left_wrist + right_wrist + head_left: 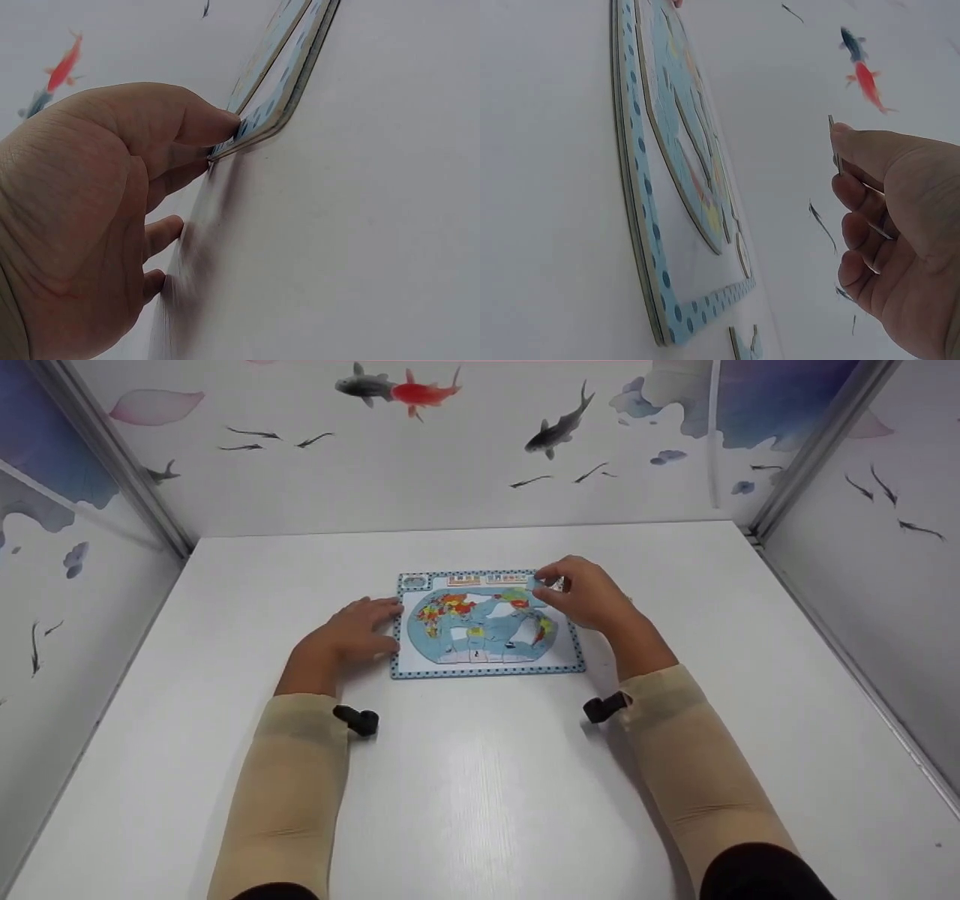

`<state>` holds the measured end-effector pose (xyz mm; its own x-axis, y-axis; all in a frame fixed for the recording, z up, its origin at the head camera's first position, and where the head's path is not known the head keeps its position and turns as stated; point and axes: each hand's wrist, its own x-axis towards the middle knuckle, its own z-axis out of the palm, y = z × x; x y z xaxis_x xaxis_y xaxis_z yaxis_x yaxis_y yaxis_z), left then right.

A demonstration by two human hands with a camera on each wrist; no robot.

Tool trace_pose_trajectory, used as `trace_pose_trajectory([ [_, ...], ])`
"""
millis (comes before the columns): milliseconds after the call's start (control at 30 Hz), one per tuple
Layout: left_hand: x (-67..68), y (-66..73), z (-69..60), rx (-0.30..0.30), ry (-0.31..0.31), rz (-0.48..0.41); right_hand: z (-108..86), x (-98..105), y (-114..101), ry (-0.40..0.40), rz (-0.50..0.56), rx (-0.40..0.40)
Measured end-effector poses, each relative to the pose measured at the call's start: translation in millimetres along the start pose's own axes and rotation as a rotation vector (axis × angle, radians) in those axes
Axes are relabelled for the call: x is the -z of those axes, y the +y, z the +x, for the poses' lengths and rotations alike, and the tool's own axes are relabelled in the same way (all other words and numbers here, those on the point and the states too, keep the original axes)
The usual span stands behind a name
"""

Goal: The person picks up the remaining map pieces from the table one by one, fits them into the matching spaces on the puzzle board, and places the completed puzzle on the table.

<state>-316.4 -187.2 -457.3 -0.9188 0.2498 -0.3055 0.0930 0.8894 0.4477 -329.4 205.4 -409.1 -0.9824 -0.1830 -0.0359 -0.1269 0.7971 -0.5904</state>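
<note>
A world map jigsaw puzzle board [491, 668] with a dotted blue border lies flat on the table. Several map pieces sit in it, with white gaps among them. My left hand [349, 631] rests at the board's left edge, thumb and fingertips touching the border [259, 118]. Above the board's upper right part, my right hand [592, 594] pinches a thin puzzle piece [835, 144] between thumb and fingers. That piece is seen edge-on in the right wrist view and appears raised off the board. The right hand hides the board's top right corner in the head view.
Another puzzle piece [744, 345] lies on the table beyond the board's right side, behind the right hand in the head view. White walls [450, 472] printed with fish enclose the white table [480, 780] at the back and sides.
</note>
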Motion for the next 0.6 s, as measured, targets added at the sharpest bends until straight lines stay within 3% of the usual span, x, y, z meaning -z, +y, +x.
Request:
trace_pose_trajectory([
  [600, -0.8, -0.3, 0.1, 0.006, -0.003, 0.002, 3.8, -41, -54, -0.059, 0.034, 0.133],
])
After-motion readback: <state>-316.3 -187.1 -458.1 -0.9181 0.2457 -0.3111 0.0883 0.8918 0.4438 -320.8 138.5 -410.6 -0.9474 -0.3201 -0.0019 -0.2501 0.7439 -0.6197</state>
